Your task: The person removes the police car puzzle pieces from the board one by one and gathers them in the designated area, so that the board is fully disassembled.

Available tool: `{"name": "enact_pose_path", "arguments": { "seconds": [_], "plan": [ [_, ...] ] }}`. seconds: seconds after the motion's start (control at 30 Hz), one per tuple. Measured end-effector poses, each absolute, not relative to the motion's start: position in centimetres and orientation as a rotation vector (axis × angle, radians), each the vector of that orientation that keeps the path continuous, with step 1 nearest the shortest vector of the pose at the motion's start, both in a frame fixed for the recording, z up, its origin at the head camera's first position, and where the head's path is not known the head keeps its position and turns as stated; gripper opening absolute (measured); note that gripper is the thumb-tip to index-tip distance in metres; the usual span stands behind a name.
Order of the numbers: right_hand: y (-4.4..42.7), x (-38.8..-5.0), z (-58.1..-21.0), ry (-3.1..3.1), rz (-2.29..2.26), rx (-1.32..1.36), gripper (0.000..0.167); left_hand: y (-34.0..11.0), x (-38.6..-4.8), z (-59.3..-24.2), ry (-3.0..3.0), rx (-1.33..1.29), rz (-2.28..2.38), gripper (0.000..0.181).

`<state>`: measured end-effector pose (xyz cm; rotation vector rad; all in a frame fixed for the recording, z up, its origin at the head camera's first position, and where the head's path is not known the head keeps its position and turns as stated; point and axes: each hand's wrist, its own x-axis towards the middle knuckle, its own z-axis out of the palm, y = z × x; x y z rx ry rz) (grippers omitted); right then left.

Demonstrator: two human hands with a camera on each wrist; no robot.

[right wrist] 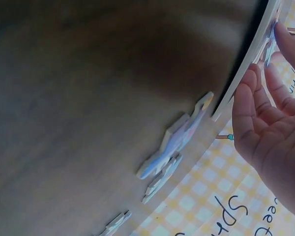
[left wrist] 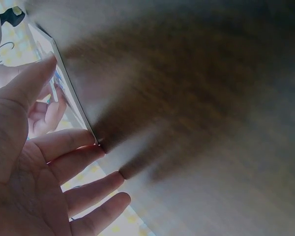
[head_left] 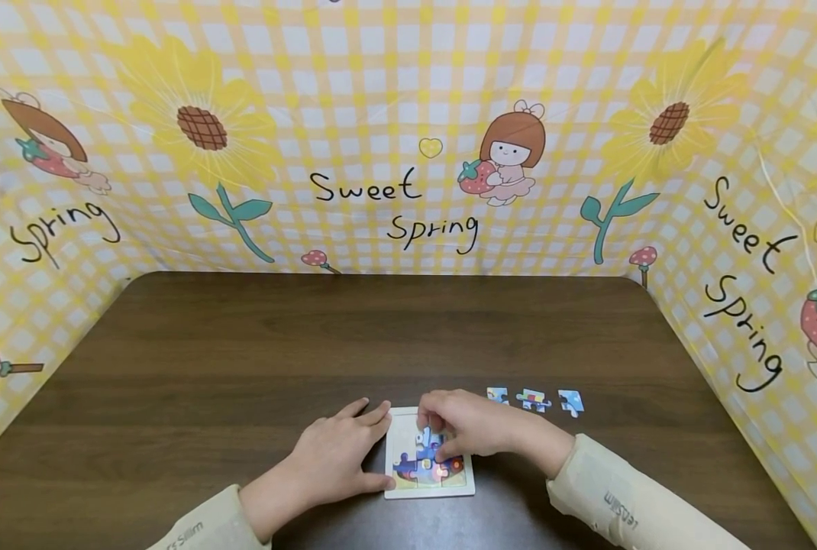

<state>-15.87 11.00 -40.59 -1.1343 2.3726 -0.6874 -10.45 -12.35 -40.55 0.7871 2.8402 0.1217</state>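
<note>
A small jigsaw tray (head_left: 431, 494) with a pale rim lies on the table, several joined picture pieces (head_left: 422, 473) filling its lower part. My left hand (head_left: 333, 458) is at its left side, fingers fairly straight, with the thumb and fingertips touching the rim. Over the tray, my right hand (head_left: 473, 422) pinches a blue-and-white puzzle piece (right wrist: 269, 49) between thumb and index finger. That piece appears tilted in the right wrist view, close above the tray. Whether it touches the pieces below cannot be seen.
Three loose puzzle pieces lie in a row beyond my right wrist: a left one (head_left: 497, 395), a middle one (head_left: 534, 399) and a right one (head_left: 570, 402). The brown table (head_left: 381, 328) is bordered by a yellow checked cloth (head_left: 367, 99).
</note>
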Motion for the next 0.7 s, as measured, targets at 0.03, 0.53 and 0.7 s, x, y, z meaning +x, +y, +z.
{"name": "enact_pose_path", "arguments": {
  "seconds": [0.03,0.53,0.7],
  "plan": [
    [10.98,-15.80,-40.57,2.381,-0.678,-1.130,0.030,-12.35,-10.46,-40.55,2.841,0.787,0.123,0.084],
    [10.86,-15.23,-40.59,2.414,-0.710,-1.088,0.028,-12.28,-10.51,-40.46,2.826,0.773,0.127,0.084],
    [10.82,-15.28,-40.66,2.374,-0.822,-1.077,0.021,-12.26,-10.51,-40.53,2.822,0.767,0.125,0.085]
  ]
}}
